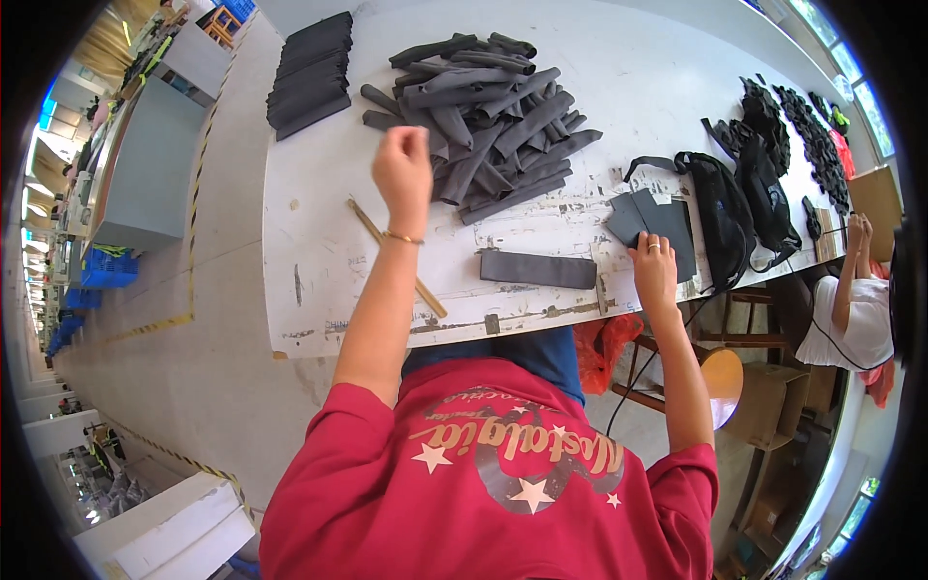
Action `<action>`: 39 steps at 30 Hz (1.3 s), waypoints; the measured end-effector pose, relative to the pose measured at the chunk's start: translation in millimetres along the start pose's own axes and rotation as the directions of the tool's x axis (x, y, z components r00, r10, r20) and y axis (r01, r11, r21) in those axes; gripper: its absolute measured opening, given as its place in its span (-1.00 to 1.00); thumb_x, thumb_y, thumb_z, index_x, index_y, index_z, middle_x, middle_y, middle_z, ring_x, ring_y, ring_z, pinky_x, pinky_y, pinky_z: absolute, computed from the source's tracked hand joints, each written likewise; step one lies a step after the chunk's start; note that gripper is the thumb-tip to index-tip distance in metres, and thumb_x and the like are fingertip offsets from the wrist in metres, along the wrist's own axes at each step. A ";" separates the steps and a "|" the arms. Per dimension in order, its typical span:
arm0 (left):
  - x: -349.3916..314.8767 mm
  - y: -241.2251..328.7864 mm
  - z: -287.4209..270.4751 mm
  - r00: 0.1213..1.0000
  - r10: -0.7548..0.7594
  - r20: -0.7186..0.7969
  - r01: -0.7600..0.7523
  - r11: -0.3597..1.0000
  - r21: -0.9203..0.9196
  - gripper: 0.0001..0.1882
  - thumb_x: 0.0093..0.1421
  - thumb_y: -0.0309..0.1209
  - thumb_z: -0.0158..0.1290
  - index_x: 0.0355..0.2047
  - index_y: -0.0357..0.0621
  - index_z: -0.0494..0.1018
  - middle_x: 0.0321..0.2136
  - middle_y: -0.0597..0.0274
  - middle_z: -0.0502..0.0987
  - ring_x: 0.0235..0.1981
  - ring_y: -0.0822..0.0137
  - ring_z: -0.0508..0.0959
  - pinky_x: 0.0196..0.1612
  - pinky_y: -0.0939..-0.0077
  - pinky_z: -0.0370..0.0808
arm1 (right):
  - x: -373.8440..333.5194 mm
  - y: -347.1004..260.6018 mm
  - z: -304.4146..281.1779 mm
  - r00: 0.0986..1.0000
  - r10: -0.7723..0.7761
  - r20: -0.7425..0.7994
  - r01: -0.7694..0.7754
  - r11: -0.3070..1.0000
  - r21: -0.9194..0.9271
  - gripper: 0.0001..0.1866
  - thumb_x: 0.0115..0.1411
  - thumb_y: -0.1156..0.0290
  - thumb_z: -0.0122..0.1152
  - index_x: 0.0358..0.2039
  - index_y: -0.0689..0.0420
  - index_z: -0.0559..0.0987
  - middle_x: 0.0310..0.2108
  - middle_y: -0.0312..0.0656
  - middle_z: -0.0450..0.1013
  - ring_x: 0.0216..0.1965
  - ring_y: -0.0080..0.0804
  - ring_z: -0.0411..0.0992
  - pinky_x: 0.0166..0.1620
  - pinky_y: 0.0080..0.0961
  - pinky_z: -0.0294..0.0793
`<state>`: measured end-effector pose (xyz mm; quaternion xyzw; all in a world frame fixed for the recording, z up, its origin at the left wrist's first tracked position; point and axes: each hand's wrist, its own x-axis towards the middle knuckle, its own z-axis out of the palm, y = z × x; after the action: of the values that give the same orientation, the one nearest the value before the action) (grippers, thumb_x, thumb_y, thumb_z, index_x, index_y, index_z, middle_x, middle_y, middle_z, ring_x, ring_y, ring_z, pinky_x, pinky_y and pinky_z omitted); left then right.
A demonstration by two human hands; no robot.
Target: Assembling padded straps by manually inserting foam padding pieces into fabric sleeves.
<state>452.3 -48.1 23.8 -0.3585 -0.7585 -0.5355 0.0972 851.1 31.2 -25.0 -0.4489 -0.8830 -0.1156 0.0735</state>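
Note:
My left hand (pixel 403 176), closed with the fingers curled together, is raised at the near left edge of a heap of dark grey fabric tubes (pixel 498 111). Whatever may be in its fingers is hidden. On the right, my right hand (pixel 654 266) has its fingers bent and closed on the near edge of some flat dark grey panels (pixel 641 213), which lie overlapped and fanned on the table. Between my hands, a single flat dark grey fabric sleeve (pixel 537 271) lies lengthwise near the table's front edge.
A neat stack of dark grey pieces (pixel 311 72) sits at the far left of the white table (pixel 319 208). A wooden stick (pixel 396 256) lies under my left forearm. Black bags (pixel 720 208) stand to the right, beyond which another person's hands (pixel 857 232) show.

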 end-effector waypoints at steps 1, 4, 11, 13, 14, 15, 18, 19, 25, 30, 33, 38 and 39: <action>13.7 -13.5 -3.6 0.993 -0.116 0.028 0.116 0.993 0.013 -0.76 0.18 -0.25 0.15 -0.43 -0.19 0.51 -0.52 0.14 0.58 -0.51 0.16 0.57 -0.37 0.33 0.48 | -1.4 -1.7 0.5 0.996 -0.087 -0.010 0.086 0.995 -0.049 -0.68 0.16 0.37 0.16 -0.12 0.29 0.49 -0.19 -0.08 0.42 -0.13 -0.17 0.37 -0.12 -0.32 0.39; 35.4 -61.3 6.1 0.926 -0.361 0.114 0.363 0.932 0.005 -0.62 0.14 -0.12 0.20 -0.41 -0.27 0.52 -0.57 0.13 0.58 -0.59 0.21 0.57 -0.41 0.35 0.49 | -0.7 -6.8 5.8 0.976 -0.217 -0.002 0.216 0.972 -0.093 -0.72 0.11 0.47 0.11 -0.18 0.35 0.50 -0.24 -0.08 0.42 -0.16 -0.18 0.37 -0.12 -0.36 0.39; 36.3 -68.0 32.4 0.784 -0.560 0.268 0.589 0.807 -0.039 -0.53 -0.05 -0.09 0.36 -0.56 -0.32 0.54 -0.62 0.16 0.57 -0.68 0.36 0.52 -0.54 0.44 0.45 | -1.1 -1.4 -1.2 0.960 -0.280 -0.022 0.280 0.960 0.007 -0.78 0.03 0.53 0.12 -0.28 0.31 0.53 -0.31 -0.10 0.41 -0.17 -0.23 0.37 -0.12 -0.36 0.40; 36.4 -80.5 25.3 0.790 -0.548 0.275 0.578 0.815 -0.034 -0.56 -0.06 -0.12 0.37 -0.60 -0.32 0.54 -0.62 0.16 0.57 -0.67 0.39 0.52 -0.54 0.46 0.44 | 2.1 -2.7 -10.2 0.972 -0.237 -0.013 0.237 0.967 0.099 -0.81 0.04 0.56 0.14 -0.29 0.27 0.54 -0.31 -0.11 0.42 -0.19 -0.22 0.40 -0.12 -0.37 0.41; 35.7 -88.2 17.5 0.801 -0.551 0.235 0.591 0.790 -0.162 -0.62 -0.03 -0.19 0.36 -0.56 -0.31 0.55 -0.59 0.18 0.56 -0.63 0.42 0.52 -0.53 0.50 0.44 | 3.9 -3.9 -15.0 0.981 -0.191 0.006 0.187 0.963 0.192 -0.83 0.04 0.59 0.16 -0.30 0.24 0.56 -0.31 -0.11 0.44 -0.20 -0.21 0.42 -0.12 -0.38 0.43; 36.1 -91.7 11.4 0.809 -0.553 0.197 0.587 0.756 -0.290 -0.67 0.00 -0.25 0.35 -0.51 -0.31 0.55 -0.57 0.20 0.56 -0.60 0.44 0.52 -0.53 0.54 0.44 | 4.6 -3.1 -18.1 0.980 -0.201 -0.001 0.197 0.961 0.192 -0.83 0.04 0.59 0.16 -0.30 0.24 0.56 -0.31 -0.11 0.44 -0.20 -0.21 0.42 -0.12 -0.38 0.43; 18.3 -40.8 -4.9 0.700 -0.654 0.286 0.690 0.519 -0.505 -0.76 0.06 -0.38 0.30 -0.40 -0.30 0.54 -0.52 0.25 0.55 -0.54 0.46 0.51 -0.49 0.63 0.44 | 0.7 19.7 -26.5 0.927 0.164 -0.338 0.044 0.847 0.531 -0.74 0.11 0.71 0.09 -0.21 0.18 0.59 -0.29 -0.06 0.49 -0.26 -0.20 0.49 -0.14 -0.44 0.47; 10.2 -33.5 -16.4 0.747 -0.593 0.301 0.635 0.503 -0.586 -0.76 0.10 -0.44 0.25 -0.28 -0.31 0.51 -0.51 0.30 0.53 -0.54 0.46 0.49 -0.47 0.64 0.49 | 12.7 10.1 -49.1 0.905 0.297 -0.305 -0.012 0.734 0.679 -0.75 0.13 0.69 0.09 -0.19 0.20 0.59 -0.30 -0.10 0.50 -0.29 -0.32 0.47 -0.18 -0.48 0.45; -34.6 37.7 -41.7 0.728 -0.516 0.451 0.575 0.102 -0.812 -0.81 0.19 -0.43 0.19 -0.31 -0.27 0.43 -0.48 0.19 0.55 -0.54 0.37 0.56 -0.40 0.48 0.62 | 40.9 -86.4 -123.0 0.984 0.099 0.149 -0.134 -0.144 0.980 -0.72 0.28 0.37 -0.02 -0.15 0.23 0.58 -0.44 -0.34 0.43 -0.50 -0.71 0.28 -0.41 -0.71 0.28; -58.0 70.5 -42.6 0.684 -0.460 0.567 0.652 0.036 -0.757 -0.87 0.25 -0.40 0.12 -0.31 -0.18 0.42 -0.42 0.18 0.60 -0.43 0.36 0.63 -0.31 0.49 0.63 | 34.6 -178.6 -129.4 0.970 0.242 0.020 -0.034 0.054 0.998 -0.68 0.07 0.42 0.42 -0.22 0.18 0.49 -0.62 -0.32 0.40 -0.58 -0.70 0.31 -0.49 -0.66 0.31; -63.0 101.9 -51.6 0.577 -0.524 0.626 0.767 0.086 -0.636 -0.84 0.21 -0.42 0.17 -0.35 -0.22 0.42 -0.44 0.13 0.59 -0.45 0.30 0.63 -0.32 0.49 0.63 | 49.3 -181.9 -123.2 0.944 0.310 -0.111 0.049 0.201 0.978 -0.67 0.04 0.46 0.42 -0.23 0.17 0.47 -0.60 -0.28 0.42 -0.61 -0.58 0.38 -0.50 -0.60 0.34; -71.2 81.8 -43.0 0.588 -0.454 0.670 0.741 -0.031 -0.671 -0.86 0.22 -0.44 0.15 -0.34 -0.23 0.42 -0.44 0.12 0.59 -0.46 0.30 0.62 -0.32 0.48 0.63 | 61.4 -168.3 -107.2 0.850 0.191 -0.490 0.288 0.612 0.737 -0.71 0.01 0.51 0.39 -0.27 0.14 0.48 -0.55 -0.21 0.43 -0.63 -0.29 0.41 -0.51 -0.43 0.38; -68.7 78.2 -45.4 0.591 -0.449 0.670 0.737 -0.036 -0.674 -0.86 0.22 -0.45 0.15 -0.34 -0.24 0.42 -0.44 0.11 0.59 -0.46 0.29 0.62 -0.32 0.46 0.62 | 61.1 -167.0 -108.5 0.863 0.235 -0.447 0.284 0.507 0.814 -0.73 0.02 0.46 0.40 -0.29 0.12 0.48 -0.56 -0.23 0.41 -0.65 -0.30 0.38 -0.51 -0.40 0.36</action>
<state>542.0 -105.0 63.9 -0.0382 -0.3786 -0.7980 -0.4673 682.8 -45.9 70.6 -0.2917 -0.7757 0.2242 0.5128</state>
